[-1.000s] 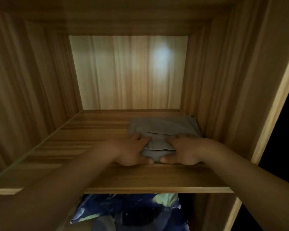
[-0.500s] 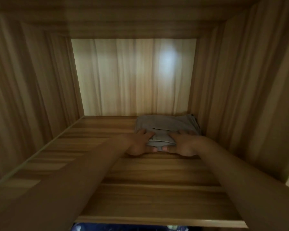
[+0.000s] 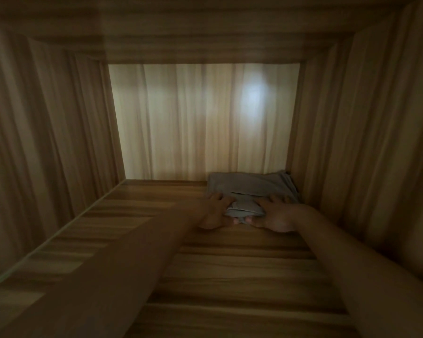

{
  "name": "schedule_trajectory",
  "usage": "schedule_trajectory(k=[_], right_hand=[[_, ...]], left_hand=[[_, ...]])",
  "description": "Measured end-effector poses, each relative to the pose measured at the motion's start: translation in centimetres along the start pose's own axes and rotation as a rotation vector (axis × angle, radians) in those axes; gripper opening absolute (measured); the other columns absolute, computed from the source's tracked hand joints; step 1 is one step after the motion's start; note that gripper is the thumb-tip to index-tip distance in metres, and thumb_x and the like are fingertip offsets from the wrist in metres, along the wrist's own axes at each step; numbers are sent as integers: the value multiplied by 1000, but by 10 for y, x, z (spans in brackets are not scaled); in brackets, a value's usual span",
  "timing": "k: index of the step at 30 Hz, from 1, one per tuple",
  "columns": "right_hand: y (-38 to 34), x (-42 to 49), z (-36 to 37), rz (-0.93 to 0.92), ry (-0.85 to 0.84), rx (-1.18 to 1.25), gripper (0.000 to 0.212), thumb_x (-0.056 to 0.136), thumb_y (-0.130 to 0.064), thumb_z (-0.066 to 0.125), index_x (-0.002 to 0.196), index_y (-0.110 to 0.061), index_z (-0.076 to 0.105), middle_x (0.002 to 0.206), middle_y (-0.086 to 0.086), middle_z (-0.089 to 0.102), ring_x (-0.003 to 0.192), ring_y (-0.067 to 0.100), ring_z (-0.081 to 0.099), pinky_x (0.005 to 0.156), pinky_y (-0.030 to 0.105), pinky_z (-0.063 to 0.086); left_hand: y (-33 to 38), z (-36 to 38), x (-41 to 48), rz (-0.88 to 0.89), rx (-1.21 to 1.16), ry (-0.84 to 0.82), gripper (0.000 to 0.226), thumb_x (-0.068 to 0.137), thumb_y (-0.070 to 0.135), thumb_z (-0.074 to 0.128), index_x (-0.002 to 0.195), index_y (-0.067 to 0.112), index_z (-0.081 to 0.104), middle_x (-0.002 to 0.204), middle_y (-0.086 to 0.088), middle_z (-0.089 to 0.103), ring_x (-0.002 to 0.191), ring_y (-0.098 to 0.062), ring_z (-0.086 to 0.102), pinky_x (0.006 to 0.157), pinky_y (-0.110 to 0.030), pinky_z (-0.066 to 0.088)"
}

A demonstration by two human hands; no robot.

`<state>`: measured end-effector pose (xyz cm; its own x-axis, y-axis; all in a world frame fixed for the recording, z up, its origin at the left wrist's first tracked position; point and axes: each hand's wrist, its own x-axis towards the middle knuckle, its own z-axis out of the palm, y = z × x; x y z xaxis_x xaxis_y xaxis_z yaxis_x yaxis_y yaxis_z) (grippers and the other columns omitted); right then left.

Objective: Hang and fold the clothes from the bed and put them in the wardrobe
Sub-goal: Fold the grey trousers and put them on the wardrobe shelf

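A folded grey garment (image 3: 252, 186) lies on the wooden wardrobe shelf (image 3: 205, 264), in the back right corner against the right wall. My left hand (image 3: 214, 211) grips its near left edge, fingers on top and thumb underneath. My right hand (image 3: 276, 215) grips the near right edge the same way. Both thumbs meet under the front fold. Both forearms reach far into the compartment.
The shelf sits inside a wood-grain wardrobe compartment with a pale back panel (image 3: 200, 118), a left wall (image 3: 47, 142) and a right wall (image 3: 364, 142). Bare shelf board stretches to the left of the garment.
Both hands have pushed the grey garment deeper along the shelf into the back right corner. The view has moved further inside, and the blue clothes below the shelf are out of sight.
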<state>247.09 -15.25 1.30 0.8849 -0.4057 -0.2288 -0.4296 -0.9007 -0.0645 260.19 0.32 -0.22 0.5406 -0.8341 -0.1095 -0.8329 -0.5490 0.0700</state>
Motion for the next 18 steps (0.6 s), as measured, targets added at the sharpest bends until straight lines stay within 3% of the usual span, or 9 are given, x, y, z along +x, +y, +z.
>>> schedule_trajectory(k=[5,11,14,18], right_hand=[[-2,-4,-3,-10,12,-18,91,91,-78,33,161,-33,-5,168,10,-8,154,36,-5,123,48,1],[-2,-1,16,83,81,27,95,88,-84,27,159,-35,-13,167,7,-16,152,39,-16,122,61,0],[-7,-15,27,115,126,14,81,96,-74,19,159,-35,-13,167,5,-19,152,37,-18,121,60,-6],[-11,-49,34,72,94,12,68,104,-53,22,159,-32,-12,168,4,-17,153,36,-11,124,54,0]], left_hand=[[-6,4,7,5,-11,10,79,95,67,43,158,29,14,162,-9,19,148,-34,23,117,-52,28],[7,12,-2,-66,-9,106,73,98,59,44,155,20,23,158,-15,28,142,-37,32,111,-47,35],[21,14,-22,-103,4,162,64,103,46,43,155,12,25,158,-19,28,140,-38,36,110,-45,36],[29,5,-73,-89,-64,87,69,103,47,46,160,26,14,165,-11,18,145,-33,32,115,-38,31]])
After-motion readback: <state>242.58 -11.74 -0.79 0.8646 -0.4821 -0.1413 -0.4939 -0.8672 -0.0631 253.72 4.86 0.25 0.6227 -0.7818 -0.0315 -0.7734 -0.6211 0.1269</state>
